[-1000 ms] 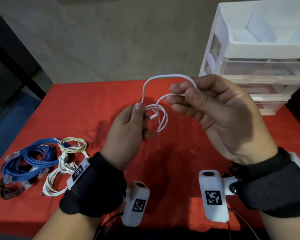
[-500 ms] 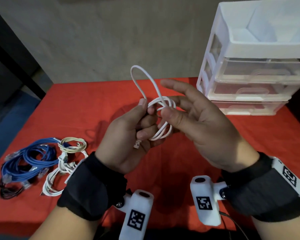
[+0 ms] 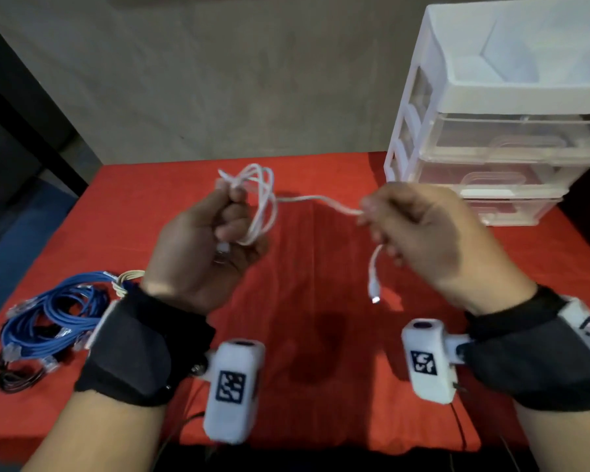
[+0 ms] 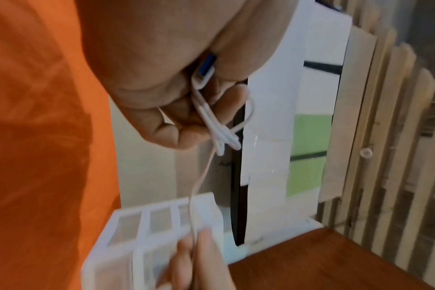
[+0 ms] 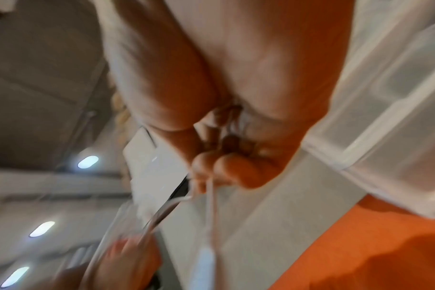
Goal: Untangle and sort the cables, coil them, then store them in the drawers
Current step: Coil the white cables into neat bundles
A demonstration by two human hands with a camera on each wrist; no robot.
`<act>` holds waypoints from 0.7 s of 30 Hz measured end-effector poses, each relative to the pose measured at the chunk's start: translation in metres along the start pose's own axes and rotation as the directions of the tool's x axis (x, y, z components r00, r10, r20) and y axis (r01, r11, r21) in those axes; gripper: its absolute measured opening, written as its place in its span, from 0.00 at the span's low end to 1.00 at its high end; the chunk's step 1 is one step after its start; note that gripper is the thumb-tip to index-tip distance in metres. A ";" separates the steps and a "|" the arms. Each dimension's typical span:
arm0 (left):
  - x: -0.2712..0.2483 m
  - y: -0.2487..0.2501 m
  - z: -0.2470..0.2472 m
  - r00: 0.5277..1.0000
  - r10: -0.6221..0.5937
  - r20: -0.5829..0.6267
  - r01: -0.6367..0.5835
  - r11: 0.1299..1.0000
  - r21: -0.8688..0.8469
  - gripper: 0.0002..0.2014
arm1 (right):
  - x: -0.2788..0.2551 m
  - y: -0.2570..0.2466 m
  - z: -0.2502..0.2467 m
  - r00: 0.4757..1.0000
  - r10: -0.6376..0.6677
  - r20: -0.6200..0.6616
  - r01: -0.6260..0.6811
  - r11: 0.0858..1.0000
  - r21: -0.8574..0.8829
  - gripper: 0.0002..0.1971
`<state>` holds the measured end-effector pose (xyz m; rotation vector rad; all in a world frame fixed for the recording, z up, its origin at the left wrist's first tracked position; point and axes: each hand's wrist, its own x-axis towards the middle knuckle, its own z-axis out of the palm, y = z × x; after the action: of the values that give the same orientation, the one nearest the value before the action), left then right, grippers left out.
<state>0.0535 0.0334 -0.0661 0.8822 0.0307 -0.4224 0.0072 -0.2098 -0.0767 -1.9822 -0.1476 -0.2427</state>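
My left hand (image 3: 225, 226) grips a small coil of thin white cable (image 3: 263, 202) above the red table, its loops bunched between curled fingers (image 4: 186, 125). A free strand runs right from the coil to my right hand (image 3: 389, 216), which pinches it between fingertips (image 5: 226, 166). The cable's end with a small plug (image 3: 375, 291) hangs below the right hand. The white drawer unit (image 3: 491, 107) stands at the back right, its clear drawers closed.
A bundle of blue cables (image 3: 48, 321) lies at the table's left, with a cream cable (image 3: 126, 281) and black cable (image 3: 11, 379) beside it, partly hidden by my left wrist. The red tablecloth (image 3: 321, 335) spreads under both hands.
The hands have moved apart. The right hand, earlier open at the coil, now pinches the cable's tail and has drawn it out to the right; the left hand holds the coil tighter.
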 end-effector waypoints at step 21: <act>0.005 -0.046 0.014 0.827 0.509 -0.239 -0.311 0.768 0.559 0.16 | -0.008 -0.032 0.042 0.978 0.203 0.047 -0.166 0.623 0.764 0.04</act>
<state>0.0389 -0.0048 -0.0923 1.4432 0.0800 0.1917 -0.0035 -0.1582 -0.0667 -1.1113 -0.0037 -0.0605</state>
